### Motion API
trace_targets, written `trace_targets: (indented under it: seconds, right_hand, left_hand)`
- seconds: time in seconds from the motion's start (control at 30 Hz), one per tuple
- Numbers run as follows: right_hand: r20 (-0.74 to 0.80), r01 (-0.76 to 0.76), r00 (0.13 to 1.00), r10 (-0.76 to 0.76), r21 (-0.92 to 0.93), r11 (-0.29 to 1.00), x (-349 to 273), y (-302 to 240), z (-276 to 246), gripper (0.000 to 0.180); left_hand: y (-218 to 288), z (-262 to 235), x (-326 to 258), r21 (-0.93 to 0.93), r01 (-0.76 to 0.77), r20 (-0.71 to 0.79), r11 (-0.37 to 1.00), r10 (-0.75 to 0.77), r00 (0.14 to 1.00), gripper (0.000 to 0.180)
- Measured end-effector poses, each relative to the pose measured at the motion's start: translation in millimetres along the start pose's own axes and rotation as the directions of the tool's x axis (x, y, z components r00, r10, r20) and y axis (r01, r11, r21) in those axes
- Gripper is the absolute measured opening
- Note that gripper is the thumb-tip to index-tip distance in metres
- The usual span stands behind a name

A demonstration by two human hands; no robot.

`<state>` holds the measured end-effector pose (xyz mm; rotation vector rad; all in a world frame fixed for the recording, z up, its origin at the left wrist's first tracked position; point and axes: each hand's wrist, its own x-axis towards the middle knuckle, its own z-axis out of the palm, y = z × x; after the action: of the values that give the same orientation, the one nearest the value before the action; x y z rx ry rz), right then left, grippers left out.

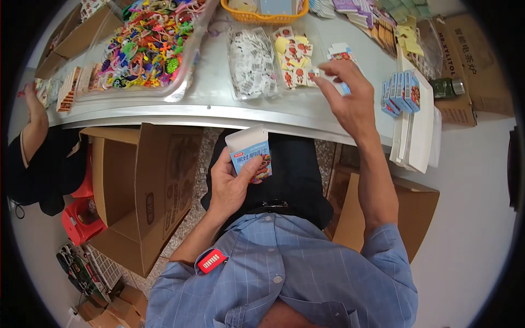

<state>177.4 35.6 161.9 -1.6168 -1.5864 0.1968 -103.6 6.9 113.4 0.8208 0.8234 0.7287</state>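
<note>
In front of my lap, my left hand [229, 183] is wrapped round a small blue carton [251, 158] with a colourful picture, its white top flap standing up. My right hand [350, 95] is over the table with thumb and fingers apart, and no object shows between the fingertips. Beside those fingertips is a clear tray of small picture stickers [295, 57], red figures on white and yellow paper. Partly hidden behind the right hand lie blue and white cartons [340, 52]. Left of the stickers, a clear tray is heaped with small white printed packets [252, 63].
A large clear bin of colourful plastic trinkets [150, 46] fills the table's left. An orange basket [265, 16] stands at the back. Several blue cartons [402, 93] stand in a row at right. Cardboard boxes [147, 191] flank my legs. Another person's arm [35, 120] reaches in at far left.
</note>
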Motion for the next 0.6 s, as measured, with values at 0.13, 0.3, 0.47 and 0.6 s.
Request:
trace_targets:
  seconds: [0.13,0.3,0.47,0.6]
  right_hand:
    - [0.144,0.118,0.987,-0.076,-0.308,0.944,33.9,24.1,11.1,0.03]
    - [0.285,0.182,0.958,-0.047,-0.471,0.863,47.5,38.6,22.5,0.033]
    - [0.315,0.279,0.944,-0.102,-0.593,0.755,61.5,43.9,38.6,0.028]
    - [0.336,0.319,0.934,-0.123,-0.629,0.709,64.1,51.1,46.5,0.026]
  left_hand:
    - [5.5,-2.9,4.9,-0.022,-0.012,-0.025,1.0,0.011,1.0,0.03]
    - [6.2,-12.1,7.8,-0.008,-0.072,-0.086,0.997,0.071,0.994,0.025]
    - [9.0,-11.2,15.1,-0.056,-0.066,-0.078,0.996,0.061,0.995,0.022]
    - [14.4,-9.2,21.2,-0.05,-0.068,-0.066,0.996,0.065,0.996,0.023]
